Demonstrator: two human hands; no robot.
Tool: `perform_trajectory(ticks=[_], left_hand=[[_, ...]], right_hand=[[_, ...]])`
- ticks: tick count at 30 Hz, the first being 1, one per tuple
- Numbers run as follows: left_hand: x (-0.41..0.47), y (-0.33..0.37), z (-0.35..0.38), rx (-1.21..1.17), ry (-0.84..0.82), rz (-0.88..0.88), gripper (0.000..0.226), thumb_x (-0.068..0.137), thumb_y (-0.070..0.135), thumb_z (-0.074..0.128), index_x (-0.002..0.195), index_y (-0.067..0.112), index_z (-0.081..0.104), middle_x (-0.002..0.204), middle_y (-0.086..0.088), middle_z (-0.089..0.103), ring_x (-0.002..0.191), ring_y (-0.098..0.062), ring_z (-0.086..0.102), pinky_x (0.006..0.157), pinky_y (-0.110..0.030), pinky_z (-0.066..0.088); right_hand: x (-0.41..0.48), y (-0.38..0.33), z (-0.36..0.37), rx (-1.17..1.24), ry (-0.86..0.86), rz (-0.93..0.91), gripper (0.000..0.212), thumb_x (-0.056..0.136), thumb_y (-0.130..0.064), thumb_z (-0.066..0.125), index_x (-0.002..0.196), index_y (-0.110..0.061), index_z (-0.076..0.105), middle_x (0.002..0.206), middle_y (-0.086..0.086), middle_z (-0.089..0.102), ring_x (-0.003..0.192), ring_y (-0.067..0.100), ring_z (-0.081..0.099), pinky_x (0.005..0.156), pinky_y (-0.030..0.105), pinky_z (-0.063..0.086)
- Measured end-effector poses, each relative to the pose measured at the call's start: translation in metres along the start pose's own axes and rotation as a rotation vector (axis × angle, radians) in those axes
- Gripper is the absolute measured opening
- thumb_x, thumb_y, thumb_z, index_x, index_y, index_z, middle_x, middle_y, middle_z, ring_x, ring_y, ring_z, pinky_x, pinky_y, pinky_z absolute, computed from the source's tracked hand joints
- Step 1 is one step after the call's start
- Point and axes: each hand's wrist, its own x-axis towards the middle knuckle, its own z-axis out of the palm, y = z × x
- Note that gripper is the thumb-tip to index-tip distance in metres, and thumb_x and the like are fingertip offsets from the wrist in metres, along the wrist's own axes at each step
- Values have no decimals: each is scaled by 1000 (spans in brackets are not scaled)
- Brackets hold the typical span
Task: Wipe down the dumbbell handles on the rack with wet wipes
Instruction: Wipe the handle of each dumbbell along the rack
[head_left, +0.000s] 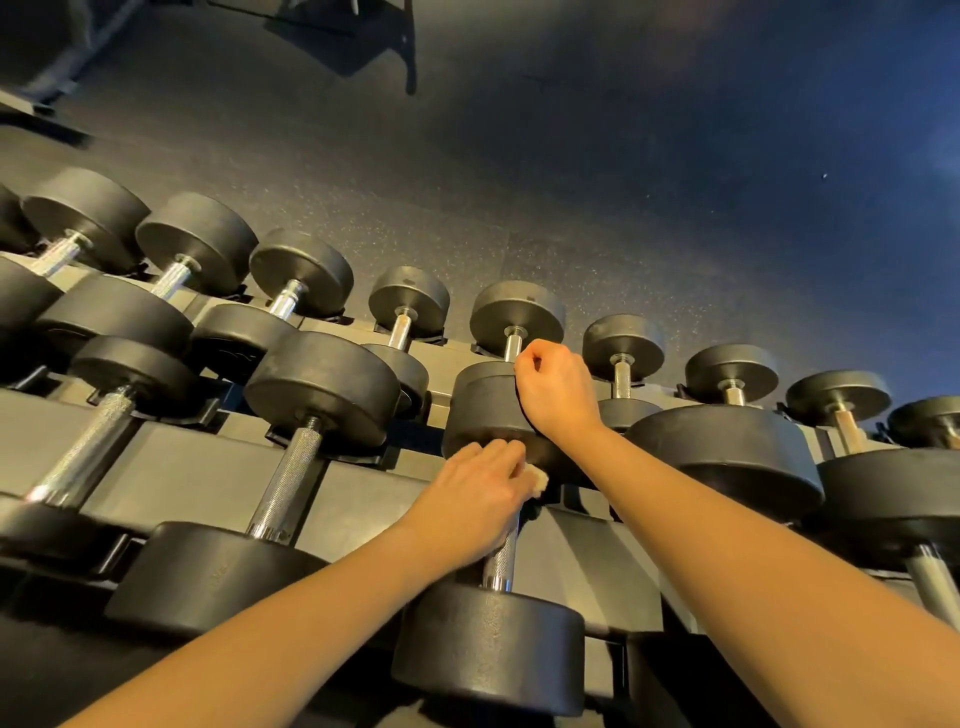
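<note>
Both forearms reach out to the rack (171, 467). On a front-row dumbbell (488, 649), the left hand (475, 499) wraps the handle (501, 564), with a wet wipe (537, 480) bunched under its fingers at the bar's far end. The right hand (556, 387) lies curled against a back-row weight (483, 405); I cannot tell whether it grips anything. Wiping of this handle seems under way. Next, the wipe likely needs to slide down the bare knurled stretch toward the near end.

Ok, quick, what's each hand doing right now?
Left hand: holds a wipe against a dumbbell handle.
Right hand: curled on an upper dumbbell; grip cannot be told.
</note>
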Motion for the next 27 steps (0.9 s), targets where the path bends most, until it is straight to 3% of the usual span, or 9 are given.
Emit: perform_trajectory(ticks=[4, 6, 9, 13, 15, 17, 21, 25, 27], left_hand=[[-6, -2, -2, 30, 25, -56, 24, 96, 33, 64, 115, 18, 66, 100, -1, 55, 87, -17, 52, 70, -30, 41], [-12, -9, -5, -128, 37, -232, 21, 99, 34, 62, 110, 20, 72, 95, 5, 59, 83, -10, 55, 71, -26, 48], [-17, -10, -5, -670, 63, -684, 12, 97, 29, 69, 101, 26, 80, 89, 15, 70, 83, 2, 63, 77, -12, 50], [-2, 5, 1, -1482, 13, -1238, 22, 103, 13, 56, 96, 5, 76, 84, -15, 75, 74, -19, 70, 69, -25, 56], [3, 5, 3, -1823, 15, -1380, 23, 103, 7, 48, 109, -2, 68, 94, -18, 77, 77, -24, 76, 69, -31, 62], [3, 1, 2, -2025, -38, -1403, 28, 104, 8, 44, 119, -6, 64, 108, -24, 75, 87, -29, 77, 76, -37, 64], [0, 0, -2, -1882, -217, -1342, 32, 107, 17, 45, 120, 2, 70, 111, -18, 76, 91, -24, 77, 76, -36, 62], [-1, 4, -3, -1774, -191, -1338, 29, 106, 18, 50, 115, 5, 74, 107, -12, 78, 92, -23, 74, 78, -34, 59], [1, 4, -4, -1715, -163, -1358, 28, 104, 16, 52, 115, 3, 75, 104, -11, 77, 87, -21, 69, 77, -33, 56]], right_hand=[[-10, -8, -8, -39, 64, -11, 22, 105, -24, 45, 98, -16, 64, 84, 2, 66, 76, 18, 63, 69, 41, 57], [-28, -13, -16, -29, 173, -96, 15, 103, -20, 49, 105, -16, 63, 96, 0, 63, 89, 16, 59, 75, 33, 51], [-71, -12, -30, 39, 195, -163, 8, 99, -17, 52, 99, -19, 60, 90, -6, 59, 85, 12, 54, 69, 29, 44], [-116, 13, -40, -16, -57, 126, 15, 97, -17, 52, 94, -24, 64, 78, -9, 63, 73, 8, 59, 61, 26, 42], [-120, 28, -41, -58, -145, 234, 17, 97, -15, 53, 95, -26, 66, 85, -6, 67, 79, 13, 63, 66, 28, 47], [-118, 32, -37, 130, -269, 426, 19, 98, -11, 53, 92, -20, 69, 88, 2, 71, 78, 19, 66, 68, 30, 53], [-114, 23, -22, 529, -442, 832, 28, 104, -8, 43, 84, -7, 62, 69, 8, 61, 58, 21, 56, 57, 31, 51], [-117, 26, -5, 919, -456, 1043, 22, 102, -8, 52, 114, 3, 67, 107, 22, 73, 93, 35, 73, 91, 50, 59], [-117, 28, 2, 1011, -418, 1070, 23, 101, -7, 57, 121, 1, 66, 108, 21, 73, 100, 33, 73, 93, 48, 59]])
